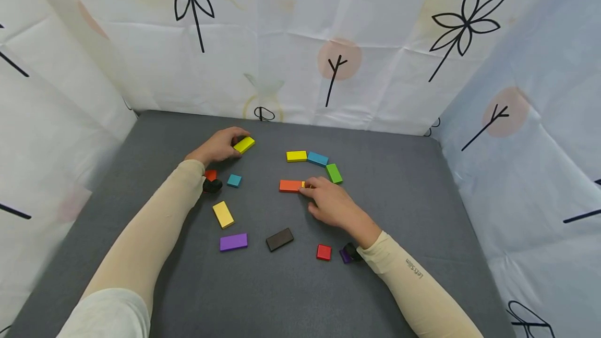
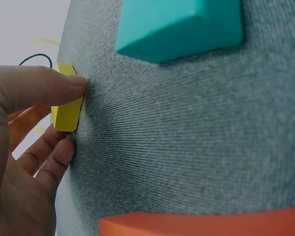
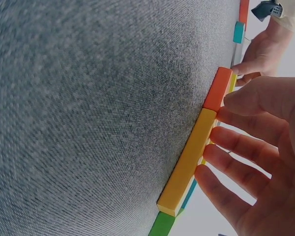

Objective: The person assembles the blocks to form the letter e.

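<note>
My left hand (image 1: 219, 146) pinches a yellow block (image 1: 244, 144) near the back left of the table. In the left wrist view the thumb lies over this yellow block (image 2: 68, 117), fingers on its other side. My right hand (image 1: 332, 203) reaches over an amber block (image 3: 187, 160) in the middle. Its fairly straight fingers touch or nearly touch that block's upper edge. Thumb and index finger are by its joint with an orange block (image 1: 289, 186). Beyond them, a yellow block (image 1: 296, 156), a blue block (image 1: 317, 159) and a green block (image 1: 334, 173) form a curved row.
Left of the row lie a teal block (image 1: 234, 180), an orange block (image 1: 211, 175) beside the left wrist, and a pale yellow block (image 1: 223, 215). Nearer are purple (image 1: 233, 242), dark brown (image 1: 279, 239) and red blocks (image 1: 324, 252). Another purple block (image 1: 345, 256) is partly hidden by the right wrist device.
</note>
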A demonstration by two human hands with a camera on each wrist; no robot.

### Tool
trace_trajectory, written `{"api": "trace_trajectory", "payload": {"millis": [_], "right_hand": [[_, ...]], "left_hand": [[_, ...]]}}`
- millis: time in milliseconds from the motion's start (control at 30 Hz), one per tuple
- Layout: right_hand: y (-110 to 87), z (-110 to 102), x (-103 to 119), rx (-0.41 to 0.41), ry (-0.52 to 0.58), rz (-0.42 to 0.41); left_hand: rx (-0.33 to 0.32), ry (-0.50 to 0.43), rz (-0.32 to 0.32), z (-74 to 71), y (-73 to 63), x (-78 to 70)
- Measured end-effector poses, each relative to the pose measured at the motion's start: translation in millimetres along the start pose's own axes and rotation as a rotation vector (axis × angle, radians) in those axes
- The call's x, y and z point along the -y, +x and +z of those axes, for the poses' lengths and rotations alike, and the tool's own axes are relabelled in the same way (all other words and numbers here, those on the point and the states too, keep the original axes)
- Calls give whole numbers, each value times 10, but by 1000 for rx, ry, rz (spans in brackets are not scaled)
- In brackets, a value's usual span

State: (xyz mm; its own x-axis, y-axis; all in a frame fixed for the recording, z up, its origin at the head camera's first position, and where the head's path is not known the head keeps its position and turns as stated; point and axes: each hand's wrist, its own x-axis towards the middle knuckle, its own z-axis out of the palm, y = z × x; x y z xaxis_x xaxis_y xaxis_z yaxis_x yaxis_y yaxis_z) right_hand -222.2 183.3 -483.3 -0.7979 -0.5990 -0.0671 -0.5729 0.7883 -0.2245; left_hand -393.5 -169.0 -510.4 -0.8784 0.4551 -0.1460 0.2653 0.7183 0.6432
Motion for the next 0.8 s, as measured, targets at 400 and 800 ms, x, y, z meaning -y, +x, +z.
{"api": "trace_trajectory", "payload": {"millis": [400, 800], "right_hand": [[2, 3, -5, -13, 1, -4], [-7, 3, -6, -7, 3, -1]], "left_hand": [[-4, -10, -45, 16, 16, -3], [11, -29, -21, 61, 27, -18]]}}
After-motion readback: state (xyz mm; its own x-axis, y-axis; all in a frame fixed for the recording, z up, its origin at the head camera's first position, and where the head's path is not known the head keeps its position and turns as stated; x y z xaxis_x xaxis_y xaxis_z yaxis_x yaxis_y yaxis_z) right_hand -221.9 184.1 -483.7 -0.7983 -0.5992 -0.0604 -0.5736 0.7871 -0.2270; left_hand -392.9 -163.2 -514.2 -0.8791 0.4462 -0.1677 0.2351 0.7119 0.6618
